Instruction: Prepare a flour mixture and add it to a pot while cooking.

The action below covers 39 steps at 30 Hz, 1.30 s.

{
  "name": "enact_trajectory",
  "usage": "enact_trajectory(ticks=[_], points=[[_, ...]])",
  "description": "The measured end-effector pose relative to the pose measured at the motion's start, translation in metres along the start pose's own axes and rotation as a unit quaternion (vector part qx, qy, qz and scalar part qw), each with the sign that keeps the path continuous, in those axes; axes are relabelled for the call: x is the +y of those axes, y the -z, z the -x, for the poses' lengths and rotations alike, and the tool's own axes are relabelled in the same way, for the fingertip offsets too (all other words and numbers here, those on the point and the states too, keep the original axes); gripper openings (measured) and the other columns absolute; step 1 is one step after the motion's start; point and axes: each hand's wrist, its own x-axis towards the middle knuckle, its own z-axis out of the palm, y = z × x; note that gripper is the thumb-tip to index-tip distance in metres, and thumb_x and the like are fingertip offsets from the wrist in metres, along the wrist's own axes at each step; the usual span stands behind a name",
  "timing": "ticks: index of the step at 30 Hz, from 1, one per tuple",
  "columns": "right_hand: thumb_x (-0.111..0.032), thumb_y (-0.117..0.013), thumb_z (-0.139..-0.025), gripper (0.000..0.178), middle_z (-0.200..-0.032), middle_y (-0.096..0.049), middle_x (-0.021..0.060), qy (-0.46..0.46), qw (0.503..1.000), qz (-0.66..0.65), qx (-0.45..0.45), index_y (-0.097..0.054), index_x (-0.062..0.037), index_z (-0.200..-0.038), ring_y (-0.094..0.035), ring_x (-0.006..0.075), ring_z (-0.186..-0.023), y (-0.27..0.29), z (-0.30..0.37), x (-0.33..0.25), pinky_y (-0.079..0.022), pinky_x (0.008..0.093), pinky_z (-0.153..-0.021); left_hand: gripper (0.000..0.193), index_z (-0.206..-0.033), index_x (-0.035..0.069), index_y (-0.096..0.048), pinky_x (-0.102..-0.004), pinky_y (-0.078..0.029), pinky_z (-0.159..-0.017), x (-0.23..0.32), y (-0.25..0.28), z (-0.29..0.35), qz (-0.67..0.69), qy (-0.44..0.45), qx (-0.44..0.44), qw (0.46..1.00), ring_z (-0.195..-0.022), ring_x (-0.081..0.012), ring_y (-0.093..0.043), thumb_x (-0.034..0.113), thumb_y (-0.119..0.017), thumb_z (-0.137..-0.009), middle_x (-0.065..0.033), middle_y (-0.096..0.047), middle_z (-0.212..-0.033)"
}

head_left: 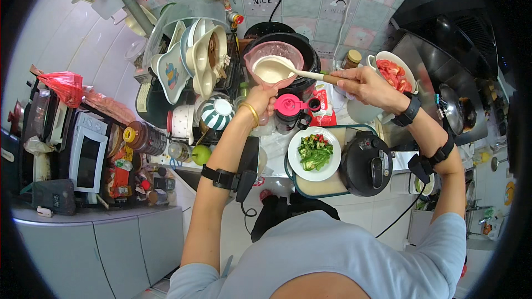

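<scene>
My left hand (pixel 260 101) grips the near rim of a pink translucent bowl (pixel 289 51), tilted over the open black electric cooker (pixel 311 55). My right hand (pixel 370 87) is closed round the brown end of a cream-coloured ladle (pixel 313 75). The ladle's scoop lies inside the pink bowl, among something pale that I cannot make out. Just below the bowl stands a dark cup with a bright pink lid (pixel 288 104). A red and white packet (pixel 323 112) lies beside it.
Nearer me, a white plate of chopped green and red peppers (pixel 314 154) and the black cooker lid (pixel 366 163) rest on a green-edged board (pixel 310 187). Sliced tomatoes fill a white bowl (pixel 412 72) at right. A dish rack with plates (pixel 204 58) and a green pear (pixel 201 155) are left.
</scene>
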Motion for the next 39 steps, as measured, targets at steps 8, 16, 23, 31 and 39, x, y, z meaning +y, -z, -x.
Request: enact_trajectory(ticks=[8,16,23,31,39], points=[[-0.016,-0.051,-0.095,0.032,-0.062,-0.041,-0.0076,-0.045,0.998,-0.048,-0.012,-0.057,-0.0051,-0.125,-0.031,0.0025,-0.047,0.007,0.003,0.002,-0.023,0.019,-0.04,0.008,-0.09,0.011,-0.047,-0.0248,-0.033,-0.039,-0.003,0.005,-0.002,0.002,0.005,-0.007,1.0,-0.044,-0.008,-0.04,0.016,-0.053,-0.091,0.0029,-0.044,-0.063],[-0.019,-0.053,-0.094,0.034,-0.063,-0.044,-0.0064,-0.043,0.998,-0.043,0.005,-0.057,-0.0044,-0.125,-0.034,0.0029,-0.047,0.005,0.003,0.003,-0.025,0.0192,-0.04,0.009,-0.089,0.011,-0.047,-0.0244,-0.033,-0.04,-0.003,0.005,0.002,-0.005,0.005,-0.005,1.0,-0.044,-0.0078,-0.04,0.017,-0.054,-0.091,0.0031,-0.044,-0.062],[-0.013,-0.054,-0.093,0.035,-0.066,-0.052,-0.0027,0.033,0.997,0.074,0.004,-0.055,-0.0019,-0.126,-0.045,0.0092,-0.052,0.008,0.001,0.014,-0.038,0.0266,-0.047,0.008,-0.089,0.011,-0.048,-0.0235,-0.032,-0.039,-0.001,0.003,0.001,-0.001,0.006,-0.01,1.0,-0.044,-0.0067,-0.039,0.017,-0.054,-0.091,0.0038,-0.043,-0.061],[-0.006,-0.058,-0.083,0.04,-0.073,-0.054,0.0136,0.204,0.875,0.416,0.141,-0.058,-0.0132,-0.123,-0.056,0.0313,-0.06,-0.021,0.011,0.008,-0.046,0.0406,-0.056,0.009,-0.088,0.011,-0.048,-0.0226,-0.031,-0.037,-0.001,0.004,0.002,0.0,0.005,-0.002,1.0,-0.043,-0.0063,-0.038,0.016,-0.054,-0.091,0.0037,-0.043,-0.06],[-0.007,-0.057,-0.08,0.048,-0.076,-0.054,0.0133,0.206,0.841,0.472,0.165,-0.053,-0.0118,-0.128,-0.057,0.0298,-0.058,-0.035,-0.018,0.037,-0.045,0.0405,-0.049,0.01,-0.086,0.01,-0.047,-0.0237,-0.031,-0.038,-0.001,0.01,-0.002,-0.017,0.007,-0.021,1.0,-0.043,-0.007,-0.039,0.015,-0.054,-0.09,0.003,-0.044,-0.06]])
